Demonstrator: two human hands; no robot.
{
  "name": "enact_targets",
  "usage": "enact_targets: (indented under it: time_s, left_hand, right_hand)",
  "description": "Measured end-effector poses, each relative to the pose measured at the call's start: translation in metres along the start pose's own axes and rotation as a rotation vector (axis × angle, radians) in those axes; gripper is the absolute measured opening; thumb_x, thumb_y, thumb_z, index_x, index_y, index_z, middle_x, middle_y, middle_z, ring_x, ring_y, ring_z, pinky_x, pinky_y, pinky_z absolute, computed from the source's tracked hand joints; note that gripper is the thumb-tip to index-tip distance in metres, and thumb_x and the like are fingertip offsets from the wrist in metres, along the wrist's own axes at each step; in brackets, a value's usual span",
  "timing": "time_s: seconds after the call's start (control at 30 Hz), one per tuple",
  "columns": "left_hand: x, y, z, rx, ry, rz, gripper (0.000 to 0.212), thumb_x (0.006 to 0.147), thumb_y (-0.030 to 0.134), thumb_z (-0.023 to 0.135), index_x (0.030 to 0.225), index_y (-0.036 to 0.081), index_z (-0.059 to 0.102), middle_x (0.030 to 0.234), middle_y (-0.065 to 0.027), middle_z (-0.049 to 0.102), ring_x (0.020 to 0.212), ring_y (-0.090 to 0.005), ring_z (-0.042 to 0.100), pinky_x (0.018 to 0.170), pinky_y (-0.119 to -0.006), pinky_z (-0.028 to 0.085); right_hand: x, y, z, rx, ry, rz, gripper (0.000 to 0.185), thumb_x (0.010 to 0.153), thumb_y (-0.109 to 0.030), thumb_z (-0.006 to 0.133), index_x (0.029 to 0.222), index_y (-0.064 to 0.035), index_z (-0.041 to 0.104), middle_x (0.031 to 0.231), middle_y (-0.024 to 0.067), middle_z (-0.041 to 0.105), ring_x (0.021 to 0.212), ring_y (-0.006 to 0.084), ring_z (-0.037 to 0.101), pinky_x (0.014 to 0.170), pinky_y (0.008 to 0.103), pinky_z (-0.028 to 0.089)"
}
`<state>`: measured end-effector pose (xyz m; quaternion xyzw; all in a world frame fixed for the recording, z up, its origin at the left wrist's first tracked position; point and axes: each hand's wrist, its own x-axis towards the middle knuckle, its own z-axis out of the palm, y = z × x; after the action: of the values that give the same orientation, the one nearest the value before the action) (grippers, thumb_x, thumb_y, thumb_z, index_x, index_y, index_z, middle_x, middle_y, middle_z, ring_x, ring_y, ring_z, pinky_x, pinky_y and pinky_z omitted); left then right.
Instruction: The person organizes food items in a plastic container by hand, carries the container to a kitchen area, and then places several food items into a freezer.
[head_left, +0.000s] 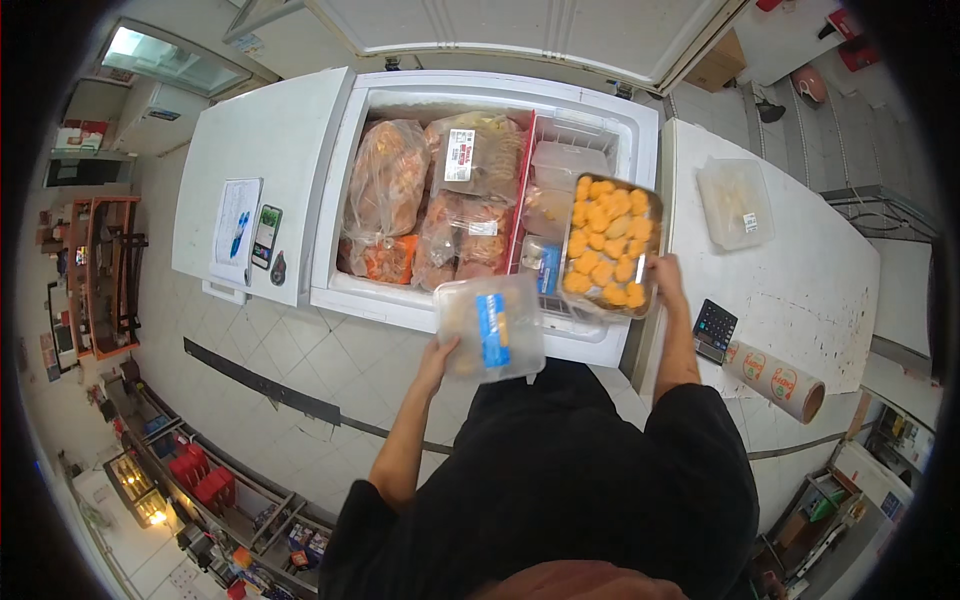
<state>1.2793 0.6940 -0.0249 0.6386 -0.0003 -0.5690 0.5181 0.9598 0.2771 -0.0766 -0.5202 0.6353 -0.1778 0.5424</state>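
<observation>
My left hand (435, 360) grips the left edge of a translucent plastic container (459, 315) with a blue label, held over the freezer's front rim. My right hand (666, 276) holds the right side of a metal tray (651, 202) filled with yellow-orange breaded pieces. That tray is above the right compartment of an open chest freezer (480, 84) and hides part of it. Other plastic containers (568, 159) sit in that compartment, behind a red divider (523, 180). Left of the divider lie bags of frozen meat (386, 180) and a labelled pack (487, 154).
A white surface at left (262, 142) bears a notebook (234, 217), pens, a phone (267, 236) and a small dark object (278, 268). The right-hand white table (795, 300) holds a plastic container (735, 202), a calculator (715, 330) and a printed roll (772, 381).
</observation>
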Motion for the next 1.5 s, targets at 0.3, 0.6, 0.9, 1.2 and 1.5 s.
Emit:
enact_targets:
  time_s: [0.3,0.6,0.9,1.2,1.5]
  left_hand:
    - [0.191,-0.004,0.115,0.394,-0.170,0.055,0.062,0.095,0.044,0.053,0.137,0.000,0.047,0.131,-0.0154,0.055,0.120,-0.0241,0.052,0.103,-0.035,0.039]
    - [0.238,-0.046,0.159,0.738,0.383,0.220,0.057,0.087,0.024,0.059,0.137,0.002,0.045,0.126,-0.0274,0.056,0.117,-0.0409,0.054,0.099,-0.044,0.043]
    - [0.205,-0.014,0.259,1.370,0.005,0.674,0.073,0.077,0.023,0.070,0.141,0.010,0.038,0.144,-0.0173,0.038,0.138,-0.0376,0.028,0.104,-0.054,0.037]
    - [0.273,-0.076,0.232,1.309,-0.101,0.655,0.058,0.078,0.015,0.069,0.133,0.013,0.050,0.141,-0.0145,0.043,0.136,-0.0313,0.035,0.106,-0.051,0.037]
    - [0.174,0.029,0.118,0.414,0.075,0.520,0.033,0.093,0.023,0.059,0.115,0.000,0.060,0.100,-0.0131,0.067,0.089,-0.0204,0.063,0.080,-0.032,0.049]
  right_hand:
    - [-0.085,-0.085,-0.121,0.134,0.207,-0.087,0.016,0.074,-0.014,0.055,0.071,0.0019,0.059,0.065,0.0026,0.056,0.055,0.0125,0.050,0.050,0.0288,0.039]
    - [-0.139,-0.002,-0.164,0.208,0.338,0.023,0.007,0.069,-0.008,0.055,0.071,-0.0012,0.056,0.070,0.0040,0.057,0.059,0.0138,0.053,0.054,0.0276,0.042]
    - [-0.152,-0.003,-0.126,0.311,0.230,0.099,0.015,0.070,-0.005,0.053,0.080,0.0028,0.062,0.072,0.0026,0.058,0.059,0.0122,0.052,0.052,0.0261,0.039]
    - [-0.121,-0.019,-0.059,0.143,0.065,0.161,0.011,0.069,-0.010,0.060,0.074,-0.0005,0.060,0.068,0.0024,0.058,0.057,0.0124,0.052,0.049,0.0257,0.039]
    - [-0.009,0.058,0.115,-0.178,-0.031,-0.029,0.031,0.078,-0.022,0.060,0.079,0.0082,0.068,0.065,0.0170,0.065,0.056,0.0242,0.062,0.056,0.0374,0.049]
